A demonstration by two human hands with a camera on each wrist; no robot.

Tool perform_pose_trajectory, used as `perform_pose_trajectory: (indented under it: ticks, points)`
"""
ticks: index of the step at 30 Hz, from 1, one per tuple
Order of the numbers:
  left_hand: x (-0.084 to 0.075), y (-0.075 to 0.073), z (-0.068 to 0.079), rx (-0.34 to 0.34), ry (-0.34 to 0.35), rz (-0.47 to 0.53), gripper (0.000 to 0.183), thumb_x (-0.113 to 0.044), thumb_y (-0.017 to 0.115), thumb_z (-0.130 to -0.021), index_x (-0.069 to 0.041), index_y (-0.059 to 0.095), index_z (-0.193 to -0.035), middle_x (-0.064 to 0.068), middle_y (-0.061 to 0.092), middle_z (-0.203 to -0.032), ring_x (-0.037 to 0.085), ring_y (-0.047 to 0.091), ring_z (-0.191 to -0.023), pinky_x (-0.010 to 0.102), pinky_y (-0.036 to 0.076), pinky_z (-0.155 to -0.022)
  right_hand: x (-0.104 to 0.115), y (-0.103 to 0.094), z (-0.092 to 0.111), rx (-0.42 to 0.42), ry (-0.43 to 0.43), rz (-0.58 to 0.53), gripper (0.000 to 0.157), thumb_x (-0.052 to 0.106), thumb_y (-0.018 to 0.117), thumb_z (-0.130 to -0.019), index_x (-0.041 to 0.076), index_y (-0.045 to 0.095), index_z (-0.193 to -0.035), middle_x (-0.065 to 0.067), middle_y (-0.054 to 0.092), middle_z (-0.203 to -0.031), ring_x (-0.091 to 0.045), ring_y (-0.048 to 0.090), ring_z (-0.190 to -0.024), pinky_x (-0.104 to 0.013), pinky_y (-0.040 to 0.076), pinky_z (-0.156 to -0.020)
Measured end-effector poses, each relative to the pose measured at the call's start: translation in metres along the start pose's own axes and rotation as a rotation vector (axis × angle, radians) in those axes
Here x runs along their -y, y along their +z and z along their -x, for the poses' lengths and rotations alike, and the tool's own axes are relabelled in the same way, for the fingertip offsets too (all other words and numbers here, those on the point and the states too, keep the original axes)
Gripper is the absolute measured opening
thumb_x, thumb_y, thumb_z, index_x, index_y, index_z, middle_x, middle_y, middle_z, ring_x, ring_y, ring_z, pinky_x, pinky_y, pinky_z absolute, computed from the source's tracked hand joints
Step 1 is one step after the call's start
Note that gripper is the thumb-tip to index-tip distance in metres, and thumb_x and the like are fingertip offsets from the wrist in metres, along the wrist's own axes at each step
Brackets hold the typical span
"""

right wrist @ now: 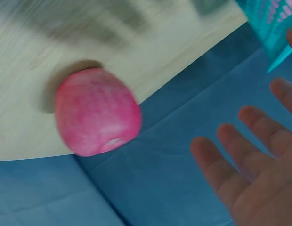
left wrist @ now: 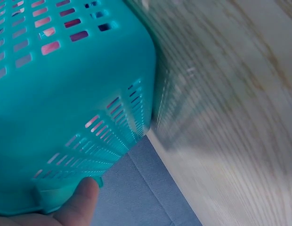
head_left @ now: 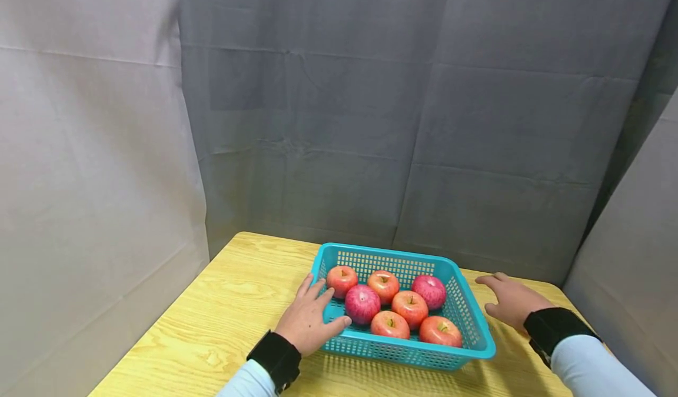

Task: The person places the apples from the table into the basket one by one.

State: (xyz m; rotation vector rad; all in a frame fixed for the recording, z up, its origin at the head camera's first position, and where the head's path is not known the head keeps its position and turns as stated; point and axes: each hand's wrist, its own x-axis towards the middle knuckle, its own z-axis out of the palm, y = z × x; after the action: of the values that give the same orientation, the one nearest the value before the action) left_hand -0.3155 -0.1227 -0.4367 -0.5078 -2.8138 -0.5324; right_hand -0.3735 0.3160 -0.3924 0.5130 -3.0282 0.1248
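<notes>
A turquoise plastic basket stands on the table with several apples in it. Some are orange-red, like the middle one; two are darker pink, one of them close to my left hand. My left hand is at the basket's left side, fingers spread over the rim, and in the left wrist view a finger lies at the rim. To the right of the basket, my right hand hovers apart from it, holding nothing. One pink apple sits on the table beside that hand, hidden in the head view.
The wood-grain table extends left of the basket. A grey cloth hangs behind it, and pale cloths close off the left side and the right side.
</notes>
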Motion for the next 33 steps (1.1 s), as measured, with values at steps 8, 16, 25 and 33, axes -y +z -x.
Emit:
perform_pose_trajectory:
  ticks: [8,16,25,33]
  points:
    - [0.002,0.002,-0.001,0.002,0.002,0.001,0.088,-0.077,0.036,-0.083,-0.011,0.047,-0.139,0.012,0.036,-0.147,0.032,0.011,-0.137,0.054,0.037,-0.101,-0.034,0.016,0.006,-0.072,0.063,0.059,0.057,0.025,0.069,-0.076,-0.003,0.054,-0.124,-0.038,0.045,-0.12,-0.055,0.046,-0.103,-0.067,0.042,-0.082]
    - [0.001,0.001,-0.002,0.007,-0.003,0.0,0.088,-0.078,0.035,-0.083,-0.012,0.046,-0.14,0.01,0.036,-0.147,0.031,0.01,-0.137,0.054,0.038,-0.101,-0.055,0.025,0.011,-0.097,0.197,0.041,0.069,0.029,0.072,-0.073,-0.006,0.047,-0.127,-0.047,0.033,-0.121,-0.064,0.032,-0.106,-0.076,0.036,-0.082]
    - [0.0,0.0,-0.002,0.007,-0.002,0.005,0.087,-0.077,0.036,-0.083,-0.012,0.047,-0.139,0.01,0.036,-0.147,0.031,0.011,-0.137,0.054,0.039,-0.1,-0.069,0.038,0.009,0.007,0.287,-0.021,0.077,0.033,0.073,-0.074,-0.006,0.04,-0.131,-0.048,0.028,-0.121,-0.066,0.035,-0.101,-0.076,0.04,-0.078]
    - [0.0,0.0,-0.001,0.015,-0.014,0.008,0.087,-0.076,0.038,-0.083,-0.012,0.047,-0.139,0.009,0.036,-0.147,0.031,0.011,-0.137,0.054,0.04,-0.099,-0.071,0.044,0.006,0.055,0.281,-0.056,0.077,0.028,0.074,-0.072,-0.006,0.039,-0.131,-0.047,0.027,-0.12,-0.065,0.042,-0.094,-0.073,0.044,-0.073]
